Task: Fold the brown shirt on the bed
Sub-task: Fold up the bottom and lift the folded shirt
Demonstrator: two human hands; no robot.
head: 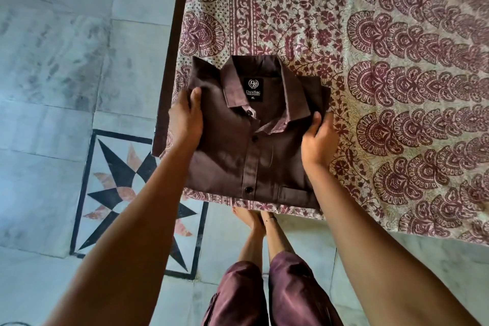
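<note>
Fingers [196, 98] of left hand [185, 122], right hand [318, 140] clamped on side edges of folded brown shirt [238, 145] at bed [370, 87] corner. Best: pinch all layers together, keep bundle level.

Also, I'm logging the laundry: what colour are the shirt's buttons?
Black buttons, on the brown shirt; the head view shows them best.

Brown shirt [232, 156]: centre of frame, folded into a rectangle, front up, collar toward the top, 3 dark buttons showing.
Label [253, 89]: black, inside the collar, reads "DuxBac" and "XL".
Left hand [185, 119]: grips the shirt's left edge, thumb on top.
Right hand [318, 137]: grips the right edge beside the collar, thumb on top.
Bed sheet [397, 61]: cream with maroon print, fills the upper right.
Floor [53, 74]: pale marble, left side, with a star inlay [124, 193] at lower left.
Feet [254, 222]: bare, bottom centre.
</note>
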